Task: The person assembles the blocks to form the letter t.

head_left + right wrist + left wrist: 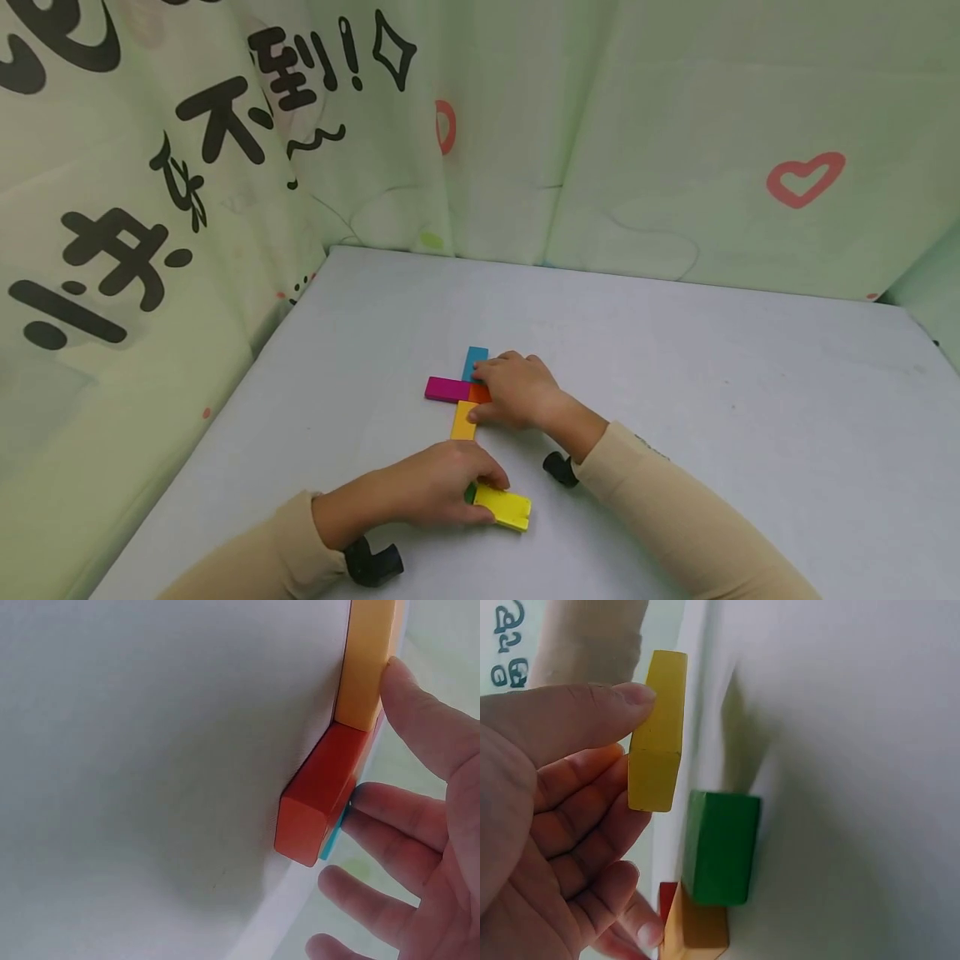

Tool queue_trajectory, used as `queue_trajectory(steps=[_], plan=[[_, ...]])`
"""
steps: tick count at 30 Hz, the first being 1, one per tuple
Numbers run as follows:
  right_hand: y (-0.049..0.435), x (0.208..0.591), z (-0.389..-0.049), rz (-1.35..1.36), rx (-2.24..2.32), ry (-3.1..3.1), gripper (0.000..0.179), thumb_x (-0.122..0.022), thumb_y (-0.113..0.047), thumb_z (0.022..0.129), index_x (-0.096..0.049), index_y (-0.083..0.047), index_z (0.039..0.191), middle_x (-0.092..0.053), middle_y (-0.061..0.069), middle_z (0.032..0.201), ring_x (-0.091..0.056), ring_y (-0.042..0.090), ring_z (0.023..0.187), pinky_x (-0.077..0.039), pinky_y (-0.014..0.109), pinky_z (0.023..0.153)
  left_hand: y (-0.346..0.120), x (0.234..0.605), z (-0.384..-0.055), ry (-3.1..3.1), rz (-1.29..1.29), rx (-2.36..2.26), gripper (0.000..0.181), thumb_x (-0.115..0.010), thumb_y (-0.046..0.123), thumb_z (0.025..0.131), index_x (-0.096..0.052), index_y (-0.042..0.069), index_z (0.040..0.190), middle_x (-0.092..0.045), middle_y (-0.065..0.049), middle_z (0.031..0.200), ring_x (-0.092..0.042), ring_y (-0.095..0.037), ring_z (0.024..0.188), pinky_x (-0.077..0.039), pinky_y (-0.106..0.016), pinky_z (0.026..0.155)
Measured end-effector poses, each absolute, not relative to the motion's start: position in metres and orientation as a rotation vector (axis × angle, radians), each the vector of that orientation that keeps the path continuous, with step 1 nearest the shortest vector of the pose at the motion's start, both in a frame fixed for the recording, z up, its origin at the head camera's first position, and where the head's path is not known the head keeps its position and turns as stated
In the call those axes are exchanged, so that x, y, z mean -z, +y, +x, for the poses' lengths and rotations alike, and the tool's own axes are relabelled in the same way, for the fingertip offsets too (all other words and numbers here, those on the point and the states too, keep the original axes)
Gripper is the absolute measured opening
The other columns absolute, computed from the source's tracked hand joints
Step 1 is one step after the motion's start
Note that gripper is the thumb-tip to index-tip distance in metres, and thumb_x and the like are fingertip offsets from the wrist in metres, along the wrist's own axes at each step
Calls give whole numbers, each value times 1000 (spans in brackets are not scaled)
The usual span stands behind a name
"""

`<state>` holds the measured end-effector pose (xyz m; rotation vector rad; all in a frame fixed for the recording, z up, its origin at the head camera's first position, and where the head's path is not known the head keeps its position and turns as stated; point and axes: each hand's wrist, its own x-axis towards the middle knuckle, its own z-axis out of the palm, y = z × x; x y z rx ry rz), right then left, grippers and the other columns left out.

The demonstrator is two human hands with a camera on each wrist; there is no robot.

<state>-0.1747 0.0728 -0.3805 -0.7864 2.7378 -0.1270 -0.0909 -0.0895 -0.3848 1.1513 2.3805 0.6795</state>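
Observation:
My left hand (442,483) pinches a yellow block (506,507) between thumb and fingers. In the left wrist view the yellow block (658,731) hangs above the table, close to a green block (724,847) mostly hidden in the head view. My right hand (521,392) lies over the block row with fingers spread. Its thumb touches the orange block (367,664), and its fingertips are at the red block (322,776). A blue block (472,362) reaches away from the red one, and a magenta block (446,389) extends left. Green, orange and red form one line.
The blocks lie on a white table (712,417). A pale green curtain (660,167) with black characters and pink hearts rises along its back and left sides. Black pieces of the wrist gear (375,565) stick out below both wrists.

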Motion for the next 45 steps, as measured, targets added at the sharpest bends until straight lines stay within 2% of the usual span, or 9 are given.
queue_trajectory(steps=[20, 27, 36, 45], plan=[[73, 381, -174, -796, 124, 2757, 67, -74, -50, 87, -59, -12, 140, -53, 6, 146, -44, 33, 134, -42, 53, 103, -75, 395, -84, 2403, 1191, -590, 30, -81, 29, 87, -73, 15, 112, -69, 17, 101, -57, 1, 94, -44, -17, 90], [73, 381, -174, -784, 125, 2753, 68, -73, -50, 87, -59, -12, 141, -53, 5, 146, -45, 32, 134, -43, 51, 102, -75, 399, -84, 2471, 1204, -554, 29, -83, 36, 83, -75, 21, 107, -65, 23, 92, -51, 2, 88, -39, -20, 83], [73, 381, -173, -774, 145, 2746, 68, -74, -49, 87, -58, -12, 142, -52, 5, 147, -45, 32, 134, -42, 52, 103, -78, 399, -84, 2480, 1209, -526, 34, -82, 38, 83, -72, 23, 111, -61, 23, 99, -48, 0, 98, -35, -21, 83], [73, 381, -174, -775, 152, 2747, 68, -74, -49, 87, -58, -12, 141, -52, 6, 147, -45, 33, 133, -43, 51, 102, -88, 398, -87, 2453, 1101, -563, 33, -83, 38, 82, -72, 24, 110, -58, 25, 96, -47, 2, 101, -32, -31, 89]])
